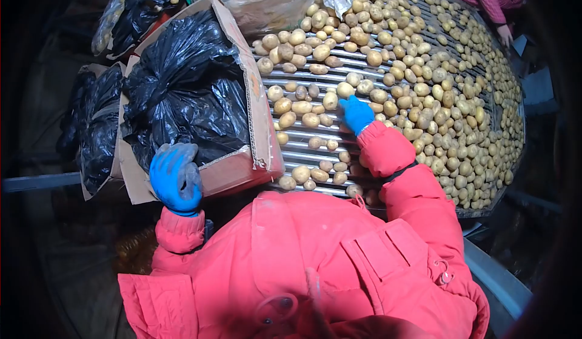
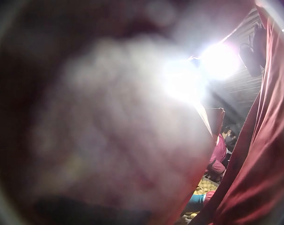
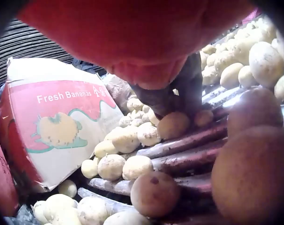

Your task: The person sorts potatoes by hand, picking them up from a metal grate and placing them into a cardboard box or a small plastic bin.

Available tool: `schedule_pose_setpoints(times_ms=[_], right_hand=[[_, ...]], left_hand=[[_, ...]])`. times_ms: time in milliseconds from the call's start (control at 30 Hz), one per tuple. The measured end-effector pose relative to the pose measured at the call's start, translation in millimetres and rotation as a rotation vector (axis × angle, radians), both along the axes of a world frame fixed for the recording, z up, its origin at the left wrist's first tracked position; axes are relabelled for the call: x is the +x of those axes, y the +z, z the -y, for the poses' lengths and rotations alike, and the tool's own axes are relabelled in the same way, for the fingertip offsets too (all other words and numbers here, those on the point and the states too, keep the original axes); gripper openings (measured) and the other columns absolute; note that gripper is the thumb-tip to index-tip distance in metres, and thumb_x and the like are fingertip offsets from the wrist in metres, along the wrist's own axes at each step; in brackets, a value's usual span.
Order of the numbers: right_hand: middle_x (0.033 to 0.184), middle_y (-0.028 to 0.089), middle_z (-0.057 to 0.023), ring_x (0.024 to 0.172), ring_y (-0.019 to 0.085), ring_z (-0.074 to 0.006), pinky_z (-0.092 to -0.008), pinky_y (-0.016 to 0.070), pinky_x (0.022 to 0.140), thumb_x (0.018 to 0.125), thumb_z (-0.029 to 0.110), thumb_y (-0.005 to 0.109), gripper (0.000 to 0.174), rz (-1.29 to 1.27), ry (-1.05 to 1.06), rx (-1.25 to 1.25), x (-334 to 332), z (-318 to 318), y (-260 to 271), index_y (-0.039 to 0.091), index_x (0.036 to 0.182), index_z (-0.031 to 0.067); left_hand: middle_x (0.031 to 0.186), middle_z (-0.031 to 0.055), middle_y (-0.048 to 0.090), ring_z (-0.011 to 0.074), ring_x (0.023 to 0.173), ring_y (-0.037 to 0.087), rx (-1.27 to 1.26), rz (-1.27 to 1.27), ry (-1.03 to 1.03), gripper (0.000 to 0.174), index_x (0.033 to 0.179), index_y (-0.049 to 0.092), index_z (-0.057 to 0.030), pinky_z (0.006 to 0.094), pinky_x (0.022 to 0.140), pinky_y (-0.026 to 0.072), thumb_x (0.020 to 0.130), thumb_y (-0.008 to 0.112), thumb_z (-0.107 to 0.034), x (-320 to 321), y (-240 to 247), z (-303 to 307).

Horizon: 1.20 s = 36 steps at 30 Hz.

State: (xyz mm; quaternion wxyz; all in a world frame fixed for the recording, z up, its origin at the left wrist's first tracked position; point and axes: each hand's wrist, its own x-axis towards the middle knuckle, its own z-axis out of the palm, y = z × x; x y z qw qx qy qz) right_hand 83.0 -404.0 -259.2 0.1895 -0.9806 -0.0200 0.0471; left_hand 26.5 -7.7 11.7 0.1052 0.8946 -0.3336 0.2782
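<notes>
In the head view the left hand [image 1: 176,178], in a blue glove with grey on its finger side, rests loosely curled at the near edge of a cardboard box [image 1: 262,114] lined with a black plastic bag [image 1: 188,90]. The left wrist view is mostly blurred and does not show that hand. The right hand [image 1: 356,116], also gloved in blue, reaches over the metal rollers [image 1: 303,137] with its fingers beside a few potatoes [image 1: 330,100]. In the right wrist view dark gloved fingers [image 3: 191,86] hang over a potato [image 3: 174,125]; whether they touch it is unclear.
Many potatoes [image 1: 448,133] cover the right side of the rollers. Another bagged box [image 1: 100,127] stands at the left, with filled plastic bags [image 1: 260,2] behind. Another person's sleeve [image 1: 492,5] and hand show at the far right.
</notes>
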Motion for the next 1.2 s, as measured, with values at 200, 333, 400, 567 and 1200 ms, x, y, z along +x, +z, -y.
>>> schedule_pose_setpoints(times_ms=[200,333,400,567,1200], right_hand=[[0.105,0.065,-0.0069,0.094,0.066,-0.0242,-0.0351,0.0528,0.076,0.084,0.019,0.071,0.021,-0.110,-0.018,0.669,-16,19,21,0.068,0.103,0.0107],[0.119,0.062,-0.0043,0.103,0.063,-0.0146,-0.0280,0.0518,0.077,0.091,0.025,0.069,0.036,-0.468,-0.319,1.669,-28,21,50,0.063,0.123,0.0086],[0.124,0.059,-0.0059,0.103,0.062,-0.0153,-0.0265,0.0519,0.077,0.092,0.024,0.068,0.039,-0.474,-0.301,2.012,-26,19,73,0.058,0.126,0.0085],[0.093,0.067,-0.0086,0.085,0.065,-0.0150,-0.0269,0.0507,0.067,0.093,0.029,0.066,0.026,-0.150,-0.238,1.416,43,-13,38,0.067,0.098,0.0028],[0.108,0.058,-0.0239,0.101,0.060,-0.0400,-0.0484,0.0502,0.089,0.078,0.043,0.069,0.044,0.020,0.077,0.222,60,-69,43,0.064,0.103,0.0070]], left_hand=[[0.103,0.0128,0.072,0.0339,0.096,0.067,-0.026,-0.028,0.013,0.025,0.102,0.071,-0.0035,0.0516,0.093,0.0477,0.089,0.060,-0.021,0,-1,-4],[0.103,0.0128,0.071,0.0338,0.097,0.067,-0.019,-0.039,0.025,0.025,0.102,0.071,-0.0034,0.0516,0.094,0.0477,0.088,0.060,-0.020,0,-1,-3],[0.102,0.0128,0.071,0.0338,0.097,0.067,-0.018,-0.044,0.025,0.025,0.102,0.071,-0.0034,0.0517,0.094,0.0476,0.088,0.061,-0.020,1,-1,-2],[0.102,0.0125,0.071,0.0337,0.096,0.067,-0.020,-0.043,0.030,0.025,0.102,0.071,-0.0035,0.0518,0.094,0.0476,0.088,0.060,-0.021,0,-1,-2],[0.102,0.0119,0.071,0.0332,0.096,0.067,-0.024,-0.050,0.049,0.024,0.102,0.072,-0.0049,0.0519,0.093,0.0479,0.089,0.061,-0.022,0,0,-2]])
